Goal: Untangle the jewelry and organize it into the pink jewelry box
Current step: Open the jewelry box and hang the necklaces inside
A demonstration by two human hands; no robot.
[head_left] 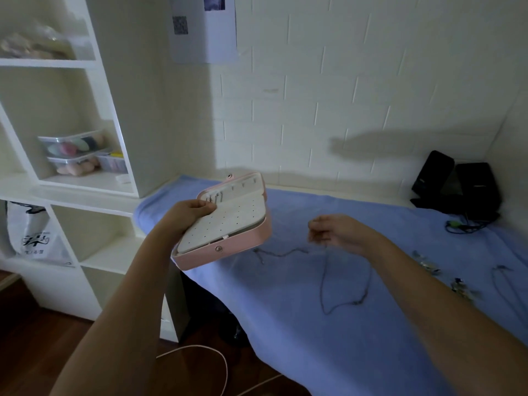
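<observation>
Left hand (192, 213) grips pink jewelry box (232, 221) above table (285, 338) edge; right hand (338, 231) pinches chain (322, 284).

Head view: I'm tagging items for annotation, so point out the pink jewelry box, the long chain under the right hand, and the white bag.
pink jewelry box (244, 240), head view, pink front wall right of the snap.
long chain (322, 282), head view, its left strand, midway down.
white bag (33, 238), head view, its printed front.

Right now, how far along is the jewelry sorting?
Early. Done: the pink jewelry box is open, held up by the left hand. In hand: the right hand pinches a long chain. Left: a short chain and small pieces lie loose on the blue cloth.
</observation>
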